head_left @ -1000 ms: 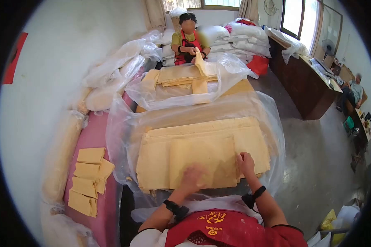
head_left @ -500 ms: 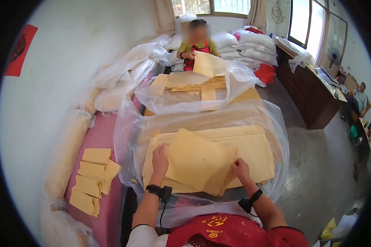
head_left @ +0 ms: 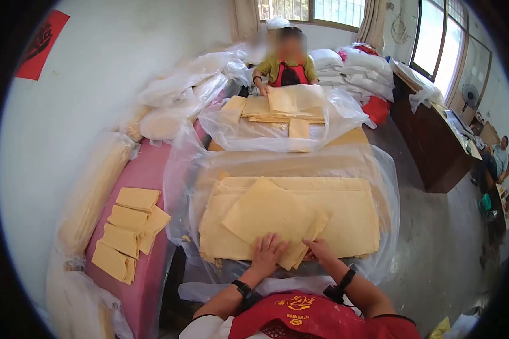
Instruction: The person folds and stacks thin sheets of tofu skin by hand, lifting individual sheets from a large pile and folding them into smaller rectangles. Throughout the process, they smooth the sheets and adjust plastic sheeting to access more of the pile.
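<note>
A thin pale-yellow sheet (head_left: 271,214), which looks like bean curd skin, lies turned at an angle on a broad stack of similar sheets (head_left: 350,220). Its right side is folded over into a narrow strip. My left hand (head_left: 268,251) rests flat on the sheet's lower edge, fingers spread. Just to the right, my right hand (head_left: 318,250) pinches the folded edge near its bottom corner; the fingertips are partly hidden. Clear plastic film (head_left: 387,198) spreads under and around the stack.
Several folded yellow sheets (head_left: 121,240) lie on the pink surface (head_left: 147,169) at left. Across the table, another person (head_left: 288,70) handles sheets on a second stack (head_left: 254,107). White sacks (head_left: 362,70) are piled behind. A dark wooden desk (head_left: 430,147) stands right, with a seated person (head_left: 500,158) beyond.
My left hand has moved from the sheet's left edge to lie on its lower part. The sheet has come down flat on the stack. The other person's sheet has been lowered too.
</note>
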A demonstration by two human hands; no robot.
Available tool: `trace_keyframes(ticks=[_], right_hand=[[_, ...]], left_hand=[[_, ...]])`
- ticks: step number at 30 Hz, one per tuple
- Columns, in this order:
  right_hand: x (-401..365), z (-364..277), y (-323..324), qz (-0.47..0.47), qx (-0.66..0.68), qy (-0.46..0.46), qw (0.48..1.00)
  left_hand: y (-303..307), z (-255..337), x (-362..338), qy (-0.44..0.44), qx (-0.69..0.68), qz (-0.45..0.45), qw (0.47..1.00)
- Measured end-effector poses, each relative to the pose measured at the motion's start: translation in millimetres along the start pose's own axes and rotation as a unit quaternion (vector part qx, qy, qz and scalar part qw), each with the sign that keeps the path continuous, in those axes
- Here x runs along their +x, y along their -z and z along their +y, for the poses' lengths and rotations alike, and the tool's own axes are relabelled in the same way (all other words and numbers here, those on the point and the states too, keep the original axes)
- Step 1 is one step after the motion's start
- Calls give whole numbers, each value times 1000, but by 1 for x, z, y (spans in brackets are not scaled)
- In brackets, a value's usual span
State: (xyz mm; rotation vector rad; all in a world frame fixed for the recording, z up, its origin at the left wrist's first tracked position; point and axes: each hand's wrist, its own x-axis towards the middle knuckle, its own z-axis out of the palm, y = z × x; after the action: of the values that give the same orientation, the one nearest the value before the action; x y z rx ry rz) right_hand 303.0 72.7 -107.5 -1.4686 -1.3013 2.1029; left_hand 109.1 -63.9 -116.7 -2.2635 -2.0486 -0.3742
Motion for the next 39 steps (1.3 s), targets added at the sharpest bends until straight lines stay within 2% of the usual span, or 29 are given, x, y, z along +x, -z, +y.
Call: trace_keyframes(ticks=[3, 4, 5, 6, 7, 8, 9, 10, 11, 12, 13, 14, 15, 17, 18, 20, 23, 27, 28, 29, 30, 31, 32, 33, 35, 36, 38, 39], right_hand=[[37, 28, 12, -27, 38, -15, 999], [39, 38, 12, -28, 37, -13, 999], [27, 40, 8, -61, 113, -29, 991], [12, 38, 4, -93, 187, -48, 977], [-9, 26, -4, -93, 184, -52, 977], [-35, 6, -14, -153, 148, -60, 975], [-47, -7, -24, -215, 113, -65, 968], [-46, -11, -30, -210, 39, 3, 977], [-43, -17, -34, -215, 37, 0, 976], [-39, -26, -38, -165, -200, 199, 945], [-33, -35, -42, -97, -416, 382, 820], [-25, -38, -46, -77, -473, 454, 751], [-21, -39, -49, -81, -472, 457, 749], [-12, -45, -56, -25, -620, 511, 595], [-6, -46, -59, -29, -620, 514, 593], [4, -45, -63, -8, -668, 526, 527], [16, -43, -63, -10, -675, 540, 503], [30, -29, -59, -3, -673, 537, 509], [28, -27, -60, 10, -681, 538, 497], [26, -28, -61, 23, -688, 540, 484], [29, -29, -61, 24, -687, 541, 484], [31, -29, -61, 25, -689, 544, 479], [30, -29, -63, 25, -689, 547, 475], [28, -29, -63, 22, -687, 546, 478], [24, -37, -64, 18, -700, 572, 427], [17, -44, -65, 19, -698, 573, 429], [4, -54, -65, -206, -760, 384, 481], [4, -58, -58, -208, -760, 381, 484]], left_hand=[[5, -1, -1, -9, -37, 17, 999], [0, -3, -5, -41, -80, 71, 993], [-3, -5, -9, -70, -124, 124, 982], [-1, -7, -14, -66, -126, 125, 982], [3, -12, -25, -22, -207, 127, 970], [6, -15, -36, 24, -286, 127, 950], [1, -20, -42, 29, -287, 125, 949], [-7, -32, -44, 165, -355, 162, 906], [-14, -41, -46, 297, -412, 197, 838], [-21, -52, -47, 301, -408, 201, 838], [-23, -62, -45, 338, -479, 187, 788], [-26, -69, -46, 371, -546, 171, 731], [-23, -71, -48, 373, -544, 176, 731], [-18, -75, -47, 374, -726, 162, 554], [-19, -78, -46, 375, -725, 167, 553], [-21, -82, -42, 381, -696, 128, 594], [10, -78, -28, 369, -687, 91, 620], [-7, -96, -22, 368, -664, 55, 649], [-7, -93, -20, 357, -523, 176, 754], [2, -89, -18, 329, -357, 290, 825], [28, -80, -17, 328, -356, 291, 825], [64, -66, -18, 223, -202, 241, 923], [83, -59, -20, 107, -37, 177, 978], [77, -60, -26, 109, -36, 173, 978], [54, -65, -42, 22, 18, 57, 998], [45, -71, -48, 21, 21, 55, 998], [32, -85, -62, 74, -178, -9, 981], [39, -90, -65, 73, -181, -12, 981]])
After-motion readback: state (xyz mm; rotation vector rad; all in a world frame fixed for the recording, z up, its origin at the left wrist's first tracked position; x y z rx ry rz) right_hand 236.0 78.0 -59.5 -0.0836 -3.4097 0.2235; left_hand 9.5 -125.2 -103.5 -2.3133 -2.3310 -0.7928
